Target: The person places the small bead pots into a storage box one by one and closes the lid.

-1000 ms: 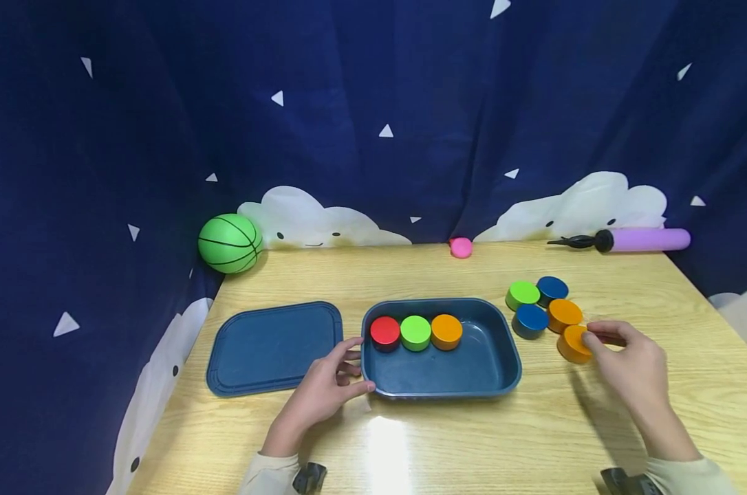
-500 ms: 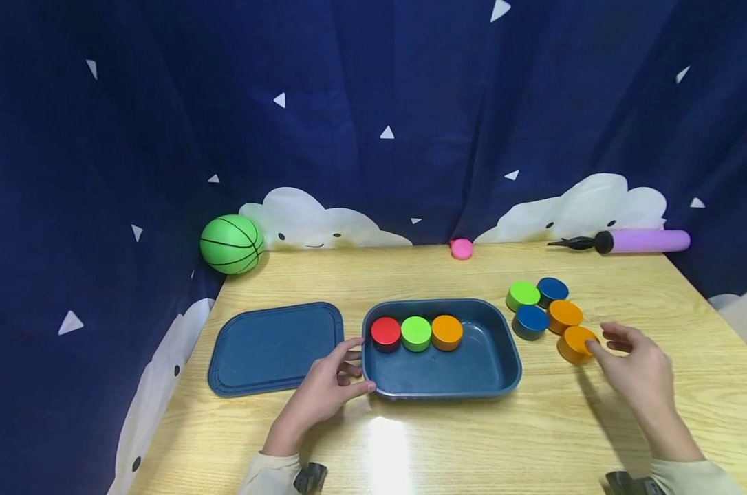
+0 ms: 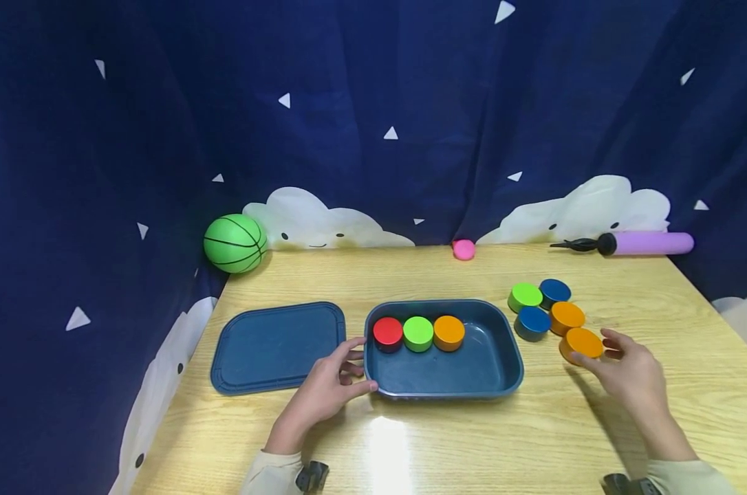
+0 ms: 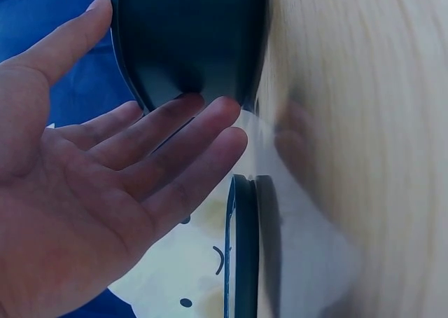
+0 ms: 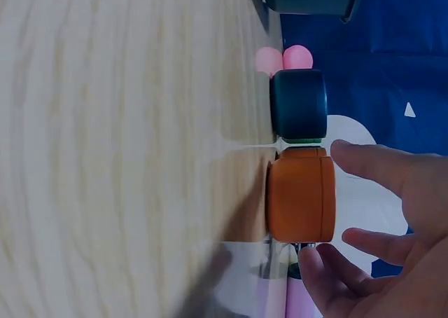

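Observation:
My left hand (image 3: 331,386) touches the left end of a dark blue plastic box (image 3: 404,378), thumb at the front corner of the rim and extended fingers along the end wall (image 4: 189,45). Inside the box stand a red short cylinder (image 3: 388,333), a green one (image 3: 418,333) and an orange one (image 3: 448,333) in a row. My right hand (image 3: 630,371) is spread about the nearest loose orange cylinder (image 3: 581,344). In the right wrist view its thumb and fingers lie on either side of that orange cylinder (image 5: 301,199), with small gaps showing.
Beside it on the table are another orange cylinder (image 3: 567,317), two blue ones (image 3: 532,323) and a green one (image 3: 525,296). A matching lid (image 3: 280,347) lies left of the box. Farther back are a green ball (image 3: 234,243), a pink round object (image 3: 463,249) and a purple hand pump (image 3: 652,243).
My right thumb has shifted from the right side of the near orange cylinder to its front edge. That cylinder sits very slightly farther right. My left hand has stayed at the box.

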{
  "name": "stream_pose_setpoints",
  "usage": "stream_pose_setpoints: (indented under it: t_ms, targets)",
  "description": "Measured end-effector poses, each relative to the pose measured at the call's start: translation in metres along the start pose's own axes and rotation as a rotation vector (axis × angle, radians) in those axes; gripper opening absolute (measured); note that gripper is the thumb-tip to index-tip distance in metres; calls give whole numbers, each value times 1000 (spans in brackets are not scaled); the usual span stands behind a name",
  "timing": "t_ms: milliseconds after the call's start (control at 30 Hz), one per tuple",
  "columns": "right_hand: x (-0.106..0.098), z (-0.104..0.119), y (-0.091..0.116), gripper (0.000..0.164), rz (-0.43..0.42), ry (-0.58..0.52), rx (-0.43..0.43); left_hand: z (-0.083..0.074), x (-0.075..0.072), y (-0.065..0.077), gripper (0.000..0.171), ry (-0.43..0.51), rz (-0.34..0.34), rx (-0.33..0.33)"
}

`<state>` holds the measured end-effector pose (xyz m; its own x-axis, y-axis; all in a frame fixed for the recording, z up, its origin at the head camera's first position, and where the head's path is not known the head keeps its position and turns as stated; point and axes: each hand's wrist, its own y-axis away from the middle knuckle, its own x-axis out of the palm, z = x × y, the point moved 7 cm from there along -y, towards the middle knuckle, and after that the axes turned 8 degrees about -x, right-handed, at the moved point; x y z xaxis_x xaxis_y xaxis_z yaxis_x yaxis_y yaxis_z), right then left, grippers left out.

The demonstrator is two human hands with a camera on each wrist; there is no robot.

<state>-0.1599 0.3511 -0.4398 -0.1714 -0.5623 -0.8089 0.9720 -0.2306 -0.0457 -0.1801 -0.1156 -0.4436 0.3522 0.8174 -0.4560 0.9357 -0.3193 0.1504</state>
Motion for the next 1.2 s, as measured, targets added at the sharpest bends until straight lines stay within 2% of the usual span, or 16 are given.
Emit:
stream_pose_setpoints:
  t_ms: [400,867,1200]
  targets:
    - [5,-3,-2,87,-4,13,-1,0,0,0,73,-25,-6,18]
    - [10,-7,-3,78,-2,29,39,0,0,0,73,-16,3,16]
    - [8,-3,-1,81,7,25,46,1,0,1,74,-11,8,19]
